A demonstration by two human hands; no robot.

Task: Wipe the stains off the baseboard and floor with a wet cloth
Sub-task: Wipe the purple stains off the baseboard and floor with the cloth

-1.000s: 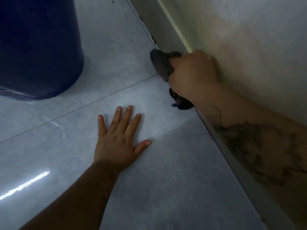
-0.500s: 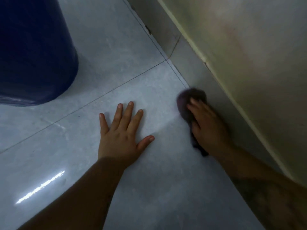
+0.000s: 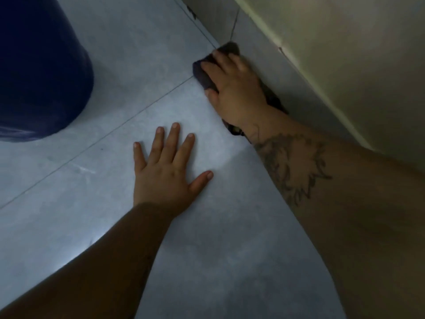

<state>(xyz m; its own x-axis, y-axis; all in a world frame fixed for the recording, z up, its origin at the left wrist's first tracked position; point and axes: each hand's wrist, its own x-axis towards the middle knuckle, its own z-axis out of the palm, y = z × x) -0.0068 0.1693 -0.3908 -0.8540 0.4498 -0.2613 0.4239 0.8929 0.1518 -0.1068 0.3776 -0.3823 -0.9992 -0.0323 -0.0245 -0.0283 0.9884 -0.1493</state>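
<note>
A dark crumpled cloth (image 3: 203,71) lies where the grey tiled floor (image 3: 128,93) meets the grey baseboard (image 3: 296,74). My right hand (image 3: 232,86) presses down on the cloth with fingers spread over it; most of the cloth is hidden under the hand, and a dark tail of it shows near my wrist. My left hand (image 3: 165,171) lies flat on the floor tile with fingers apart, holding nothing, a short way nearer to me than the cloth. A dark mark (image 3: 191,12) sits at the base of the baseboard farther along.
A large dark blue barrel (image 3: 39,72) stands on the floor at the upper left. A pale wall (image 3: 345,42) rises above the baseboard on the right. Thin grout lines cross the floor tiles.
My right hand slid the cloth from far along the baseboard back toward me, and now it has pushed it away again along the floor edge. My left hand stays planted.
</note>
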